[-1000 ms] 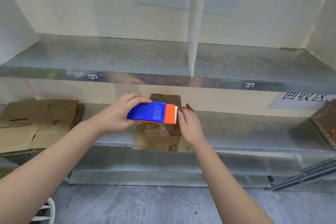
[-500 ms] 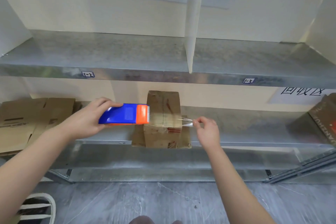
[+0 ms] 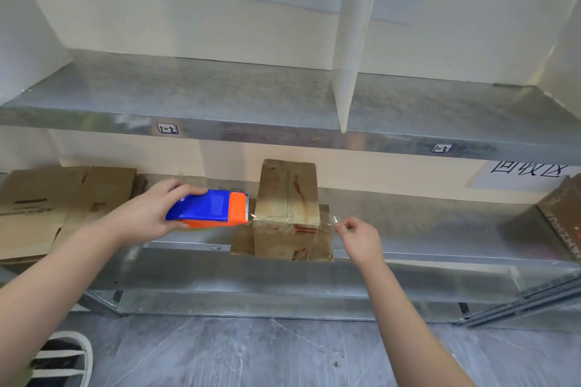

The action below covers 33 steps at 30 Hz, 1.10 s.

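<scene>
**Head view: tape drawn across a box on the lower shelf**

Head view showed the left hand [image 3: 151, 214] with its grip clenched round the blue rear of the tape dispenser [image 3: 213, 207], fingers curled over the top; the dispenser hung in the air in front of the lower shelf [image 3: 424, 229], just left of the cardboard box [image 3: 287, 198]; its long axis ran left to right, nearly level, with the orange toothed end pointing right and almost at the box's left edge.

A strip of clear tape [image 3: 328, 220] ran from those teeth across the front of the box to the right hand [image 3: 361, 242]; that hand's grip pinched the free end between fingertips and thumb, just right of the box; whether the strip touched the cardboard along its run could not be told.

The box stood upright at the front edge of the lower shelf, on a flat piece of cardboard; flattened cartons [image 3: 47, 204] lay well to the left on the same shelf; a brown box [image 3: 562, 223] sat at the far right; the upper shelf [image 3: 220, 94] carried a white divider [image 3: 355, 41].
</scene>
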Each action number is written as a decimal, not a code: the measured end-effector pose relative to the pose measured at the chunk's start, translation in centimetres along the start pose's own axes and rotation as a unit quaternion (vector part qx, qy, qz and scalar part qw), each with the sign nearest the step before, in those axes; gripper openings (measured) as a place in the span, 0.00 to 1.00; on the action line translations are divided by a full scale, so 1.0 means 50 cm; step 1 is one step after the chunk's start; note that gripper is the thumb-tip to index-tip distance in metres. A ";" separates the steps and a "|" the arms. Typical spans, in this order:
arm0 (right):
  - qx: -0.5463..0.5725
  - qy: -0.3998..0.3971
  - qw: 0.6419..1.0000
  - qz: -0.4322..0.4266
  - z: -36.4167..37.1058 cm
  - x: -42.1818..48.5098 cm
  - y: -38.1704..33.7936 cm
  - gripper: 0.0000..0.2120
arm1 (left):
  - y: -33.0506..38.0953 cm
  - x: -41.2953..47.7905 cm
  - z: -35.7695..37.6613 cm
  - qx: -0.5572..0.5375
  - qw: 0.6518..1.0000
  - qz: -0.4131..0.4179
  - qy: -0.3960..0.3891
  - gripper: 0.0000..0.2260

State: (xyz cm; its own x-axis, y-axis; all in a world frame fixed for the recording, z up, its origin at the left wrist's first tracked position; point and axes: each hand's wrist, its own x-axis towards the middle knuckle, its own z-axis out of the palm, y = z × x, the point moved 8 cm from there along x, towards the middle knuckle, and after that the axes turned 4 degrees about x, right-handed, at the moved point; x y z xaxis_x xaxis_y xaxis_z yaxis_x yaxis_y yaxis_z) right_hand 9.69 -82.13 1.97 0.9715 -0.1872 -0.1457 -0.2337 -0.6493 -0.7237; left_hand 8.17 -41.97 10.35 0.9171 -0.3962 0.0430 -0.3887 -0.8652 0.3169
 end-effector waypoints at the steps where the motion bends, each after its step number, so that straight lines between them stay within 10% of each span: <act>1: -0.001 -0.008 1.000 0.002 0.012 -0.004 -0.002 0.08 | -0.002 0.004 0.003 -0.002 1.000 0.000 -0.004 0.31; 11: 0.048 -0.040 0.997 0.055 0.106 -0.016 -0.017 0.08 | -0.001 0.024 0.029 0.005 1.000 0.004 -0.014 0.31; 14: 0.044 -0.043 0.995 0.083 0.099 -0.012 0.004 0.24 | -0.002 0.028 0.022 0.012 1.000 0.000 -0.006 0.30; 21: 0.055 -0.070 0.979 -0.185 0.072 -0.043 -0.139 0.24 | 0.008 0.019 0.022 -0.004 1.000 0.019 -0.005 0.34; 33: -0.042 -0.091 0.982 -0.163 0.090 -0.029 -0.150 0.31 | 0.022 -0.044 -0.032 -0.023 1.000 0.011 0.013 0.30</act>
State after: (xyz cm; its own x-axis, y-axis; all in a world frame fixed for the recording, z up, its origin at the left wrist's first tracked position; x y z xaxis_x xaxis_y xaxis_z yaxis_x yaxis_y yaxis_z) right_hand 10.20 -73.68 4.56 0.9847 0.1699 -0.0397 0.0950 -0.7132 -0.6945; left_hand 5.90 -41.54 12.13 0.9103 -0.4071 0.0743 -0.4054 -0.8409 0.3585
